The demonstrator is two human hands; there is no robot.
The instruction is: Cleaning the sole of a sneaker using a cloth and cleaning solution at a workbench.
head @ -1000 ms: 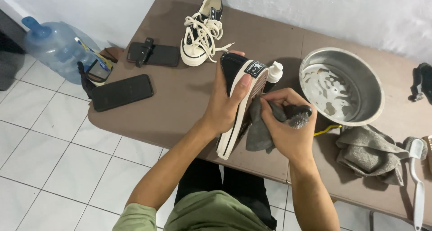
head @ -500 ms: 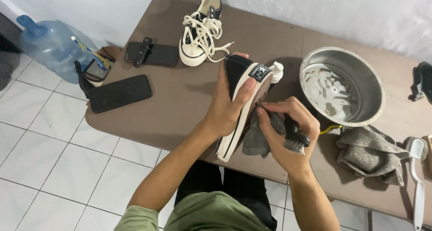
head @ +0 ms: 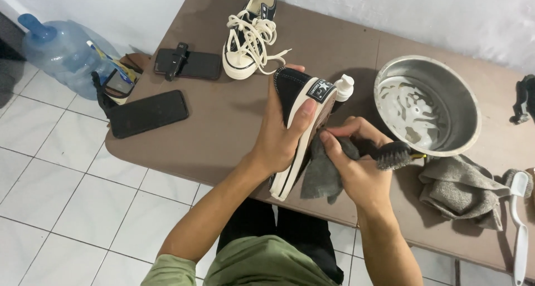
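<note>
With the left hand point(head: 278, 144) clamped round the black sneaker point(head: 301, 124) above the table's point(head: 223, 124) near edge and the right hand's point(head: 356, 171) fingers pinching a grey cloth point(head: 323, 174) (plus a brush point(head: 393, 154)), the wet shoe could slip floorward.

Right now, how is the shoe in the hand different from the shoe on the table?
The held shoe is gripped by the left hand and turned on its side, sole edge showing; the other shoe stands upright on the table. The other shoe shows loose white laces; no laces show on the held shoe. The right hand presses a grey cloth against the held shoe; nothing touches the other. Both are black with white soles.
</note>
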